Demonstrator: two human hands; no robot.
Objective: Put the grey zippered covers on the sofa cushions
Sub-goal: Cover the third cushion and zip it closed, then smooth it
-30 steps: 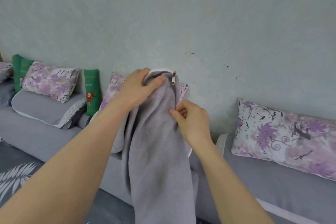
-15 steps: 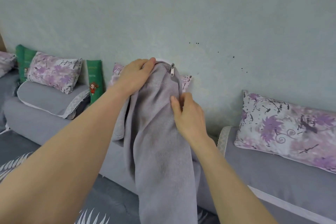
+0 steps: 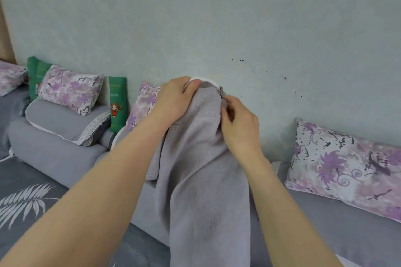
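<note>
Two green pillows (image 3: pixel 117 102) on the left. Is there any writing on them?
— Yes, pale lettering runs down each one, but it is too small to read. The nearer pillow also has a cartoon girl in a red dress. Both stand on the grey sofa (image 3: pixel 54 151) with a floral cushion (image 3: pixel 69 91) between them.

And the left hand (image 3: pixel 173 99)?
— It is raised in front of the wall (image 3: pixel 217 17). Its fingers curl over the top of the grey cover (image 3: pixel 201 169) and grip it. The thumb lies on a white cushion (image 3: pixel 201 78) rim that shows just above the cloth.

Which way does the cover run?
— Its long axis is upright. It hangs from the hands, zip end up, and its lower end drops out of view at the bottom. A loose fold trails off on its left side.

Where is the zip?
— The metal zip pull (image 3: pixel 221 90) sits at the top right corner, just above the right hand (image 3: pixel 238 125).

What is that hand doing?
— Its fingers are bent close together and pinch the cover's right edge just under the pull. I cannot tell whether they touch the pull itself.

And further right?
— A second floral cushion (image 3: pixel 347 165) leans on the wall, well apart from the cover.
</note>
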